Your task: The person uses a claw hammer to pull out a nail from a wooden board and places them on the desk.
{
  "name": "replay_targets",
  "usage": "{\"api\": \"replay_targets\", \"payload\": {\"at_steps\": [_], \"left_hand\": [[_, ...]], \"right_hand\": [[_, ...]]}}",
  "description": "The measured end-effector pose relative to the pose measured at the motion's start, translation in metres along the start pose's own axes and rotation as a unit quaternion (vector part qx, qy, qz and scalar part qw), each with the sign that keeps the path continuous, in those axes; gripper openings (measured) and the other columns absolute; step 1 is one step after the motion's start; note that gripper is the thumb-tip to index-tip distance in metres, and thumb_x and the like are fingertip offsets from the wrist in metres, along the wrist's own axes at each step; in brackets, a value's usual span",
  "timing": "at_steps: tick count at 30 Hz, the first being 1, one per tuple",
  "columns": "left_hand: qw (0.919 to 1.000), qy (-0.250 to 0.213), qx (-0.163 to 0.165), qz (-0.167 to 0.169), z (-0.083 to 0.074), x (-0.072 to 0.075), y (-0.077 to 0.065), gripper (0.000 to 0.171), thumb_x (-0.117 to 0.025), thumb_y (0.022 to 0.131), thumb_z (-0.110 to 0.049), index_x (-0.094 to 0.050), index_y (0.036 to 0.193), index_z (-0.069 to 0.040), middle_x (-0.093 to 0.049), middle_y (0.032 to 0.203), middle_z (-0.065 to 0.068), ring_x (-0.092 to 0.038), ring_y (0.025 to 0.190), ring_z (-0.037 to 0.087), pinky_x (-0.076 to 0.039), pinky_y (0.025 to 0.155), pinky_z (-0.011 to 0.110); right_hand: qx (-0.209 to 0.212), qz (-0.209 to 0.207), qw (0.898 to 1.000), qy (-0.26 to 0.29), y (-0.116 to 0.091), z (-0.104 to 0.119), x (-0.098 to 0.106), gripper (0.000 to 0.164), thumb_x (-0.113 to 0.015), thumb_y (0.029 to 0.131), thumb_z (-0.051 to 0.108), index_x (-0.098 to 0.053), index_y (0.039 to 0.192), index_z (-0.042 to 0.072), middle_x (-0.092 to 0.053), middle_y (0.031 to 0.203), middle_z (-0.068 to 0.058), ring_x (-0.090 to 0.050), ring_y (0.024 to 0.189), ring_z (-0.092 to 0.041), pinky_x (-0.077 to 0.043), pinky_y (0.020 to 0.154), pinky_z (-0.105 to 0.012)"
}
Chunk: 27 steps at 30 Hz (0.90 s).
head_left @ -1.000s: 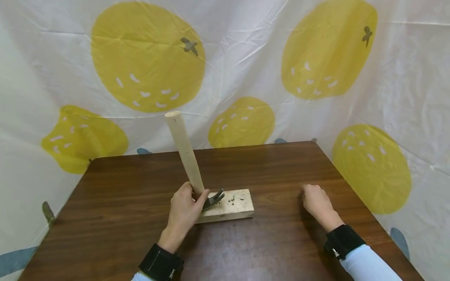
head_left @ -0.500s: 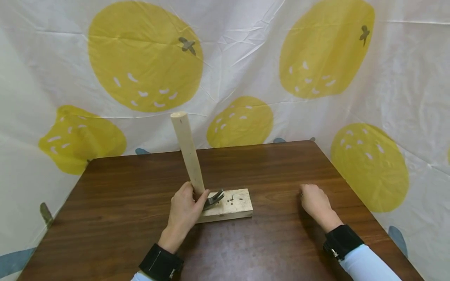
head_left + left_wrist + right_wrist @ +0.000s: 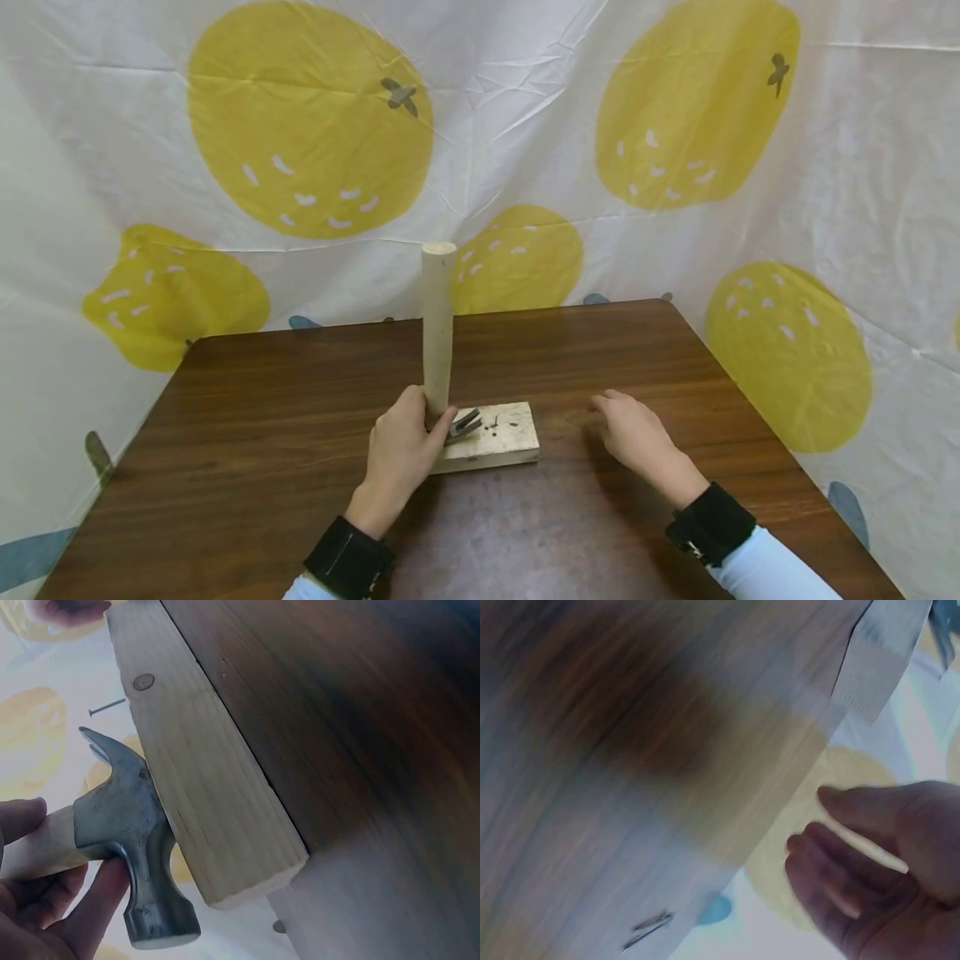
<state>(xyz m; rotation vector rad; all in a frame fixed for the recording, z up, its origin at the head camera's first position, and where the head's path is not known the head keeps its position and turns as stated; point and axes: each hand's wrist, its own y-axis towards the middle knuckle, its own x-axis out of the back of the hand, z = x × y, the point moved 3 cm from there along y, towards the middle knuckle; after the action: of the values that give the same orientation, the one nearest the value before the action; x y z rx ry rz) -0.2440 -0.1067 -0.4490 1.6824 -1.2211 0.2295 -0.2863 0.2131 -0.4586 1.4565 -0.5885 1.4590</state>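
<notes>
Hammer (image 3: 441,350) stands nearly upright on the left end of the block (image 3: 498,433), its steel head (image 3: 135,847) resting against the wood and its claw (image 3: 467,420) pointing toward a nail (image 3: 107,708) that sticks partway out of the block's top face. The left hand (image 3: 397,454) grasps the handle just above the head, fingers and thumb wrapped around it. The right hand (image 3: 633,433) hovers over the table (image 3: 262,400) just right of the block, fingers loosely extended and holding nothing; whether it touches the tabletop cannot be told. As a judgement, the risks lie in leverage and support: the block appears unrestrained, so any pull on the handle could tip or slide it across the smooth table. The grip sits very low on the handle, which gives little control, and the tall shaft could swing sideways. If the claw is not seated under the nail's head, it may slip off and bend the nail.
</notes>
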Motion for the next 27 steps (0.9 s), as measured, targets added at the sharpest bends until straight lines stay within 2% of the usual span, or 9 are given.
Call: {"api": "replay_targets", "payload": {"at_steps": [3,6,11,15,19,27], "left_hand": [[0.9997,0.022,-0.006,0.005,-0.003,-0.002,0.001,0.03,-0.084,0.089,-0.027,-0.065,0.097,-0.005,-0.06,0.082,0.004,-0.065,0.062,0.025,-0.051,0.051,0.041],[0.9993,0.035,-0.012,0.011,-0.005,-0.003,0.003,0.03,-0.083,0.089,-0.028,-0.065,0.097,-0.005,-0.06,0.083,0.004,-0.065,0.062,0.026,-0.051,0.051,0.043],[0.9987,0.045,-0.019,0.015,-0.009,-0.004,0.006,0.031,-0.085,0.088,-0.029,-0.064,0.094,-0.006,-0.059,0.082,0.004,-0.065,0.062,0.029,-0.051,0.051,0.046],[0.9982,0.051,-0.02,0.023,-0.011,-0.006,0.009,0.031,-0.085,0.087,-0.029,-0.064,0.093,-0.007,-0.06,0.083,0.004,-0.067,0.063,0.03,-0.052,0.051,0.047],[0.9978,0.054,-0.024,0.03,-0.015,-0.009,0.011,0.031,-0.085,0.087,-0.03,-0.063,0.092,-0.008,-0.06,0.083,0.004,-0.067,0.064,0.031,-0.052,0.052,0.048],[0.9976,0.054,-0.026,0.034,-0.022,-0.016,0.016,0.03,-0.085,0.087,-0.03,-0.065,0.093,-0.008,-0.06,0.084,0.003,-0.067,0.066,0.031,-0.052,0.054,0.049]], "right_hand": [[0.062,0.005,0.998,0.024,0.002,0.015,-0.005,0.028,-0.077,0.085,-0.006,-0.07,0.112,-0.003,-0.068,0.106,-0.014,-0.069,0.098,-0.033,-0.057,0.08,-0.045],[0.126,0.007,0.991,0.042,0.002,0.027,-0.01,0.032,-0.076,0.085,-0.007,-0.07,0.116,-0.002,-0.068,0.113,-0.013,-0.067,0.106,-0.03,-0.055,0.088,-0.043],[0.196,0.016,0.978,0.071,0.001,0.044,-0.013,0.041,-0.075,0.086,-0.01,-0.067,0.125,-0.001,-0.064,0.126,-0.015,-0.064,0.115,-0.03,-0.054,0.092,-0.041],[0.218,0.042,0.972,0.083,-0.001,0.052,-0.016,0.045,-0.075,0.088,-0.007,-0.065,0.131,0.001,-0.061,0.133,-0.015,-0.06,0.121,-0.029,-0.053,0.095,-0.039],[0.215,0.061,0.972,0.076,-0.003,0.053,-0.021,0.048,-0.076,0.089,-0.003,-0.063,0.135,0.003,-0.058,0.138,-0.015,-0.058,0.125,-0.029,-0.052,0.097,-0.039],[0.214,0.055,0.973,0.068,-0.004,0.054,-0.023,0.045,-0.076,0.09,0.0,-0.065,0.134,0.003,-0.057,0.139,-0.015,-0.059,0.124,-0.029,-0.052,0.097,-0.038]]}}
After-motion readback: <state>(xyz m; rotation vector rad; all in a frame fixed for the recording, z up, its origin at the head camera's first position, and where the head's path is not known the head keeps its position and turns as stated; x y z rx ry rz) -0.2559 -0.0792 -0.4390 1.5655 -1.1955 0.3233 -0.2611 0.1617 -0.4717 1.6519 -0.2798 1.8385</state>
